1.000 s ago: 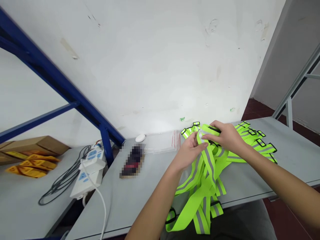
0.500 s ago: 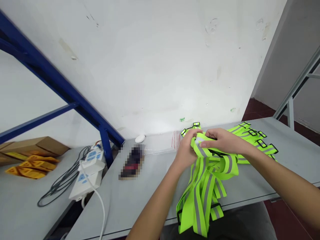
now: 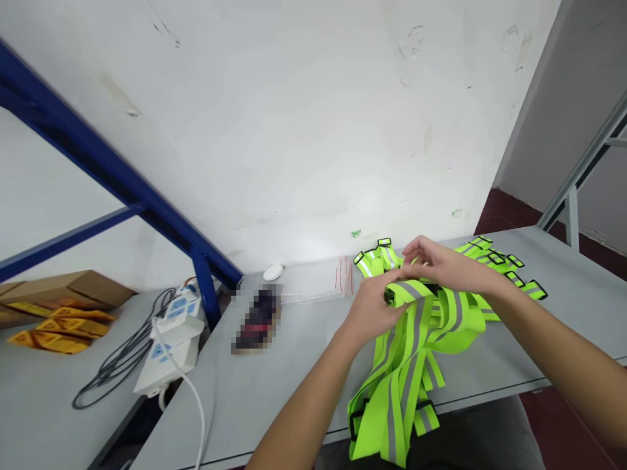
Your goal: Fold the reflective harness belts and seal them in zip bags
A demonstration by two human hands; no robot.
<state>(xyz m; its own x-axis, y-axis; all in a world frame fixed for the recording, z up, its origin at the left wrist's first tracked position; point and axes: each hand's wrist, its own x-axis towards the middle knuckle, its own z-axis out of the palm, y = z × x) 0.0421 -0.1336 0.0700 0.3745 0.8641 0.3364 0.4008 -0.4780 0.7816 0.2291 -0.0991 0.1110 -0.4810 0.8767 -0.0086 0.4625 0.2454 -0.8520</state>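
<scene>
Through the head camera I watched the strap bundle [image 3: 416,339], yellow-green with grey stripes, at the near edge of the table [image 3: 289,352], right of its middle. Its upper part was gathered in folds between the hands, while the lower ends, a couple with black buckles, hung down over that edge.

The left hand [image 3: 375,303] was curled closed around the folded top of one band, fingers and thumb on either side of it. The right hand [image 3: 438,264] was arched over the folds with its fingers half bent, their tips close to the left hand's; I could not tell whether it gripped anything.

A second earlier both hands had pinched the top of the band, which stood nearly upright. Since then the fold had turned over and lay flatter, the loops had bulged out toward the table's right, and the hanging buckled end had drawn in from the left. I took this to mean that the top was being worked into a tighter fold while the tails were not yet taken up, so a loosened left grip could have let the turns slip.

Another strap pile [image 3: 499,267] lay toward the table's right rear, a smaller strap group [image 3: 375,261] at its back edge, and clear plastic [image 3: 313,281] farther left along that edge.
</scene>
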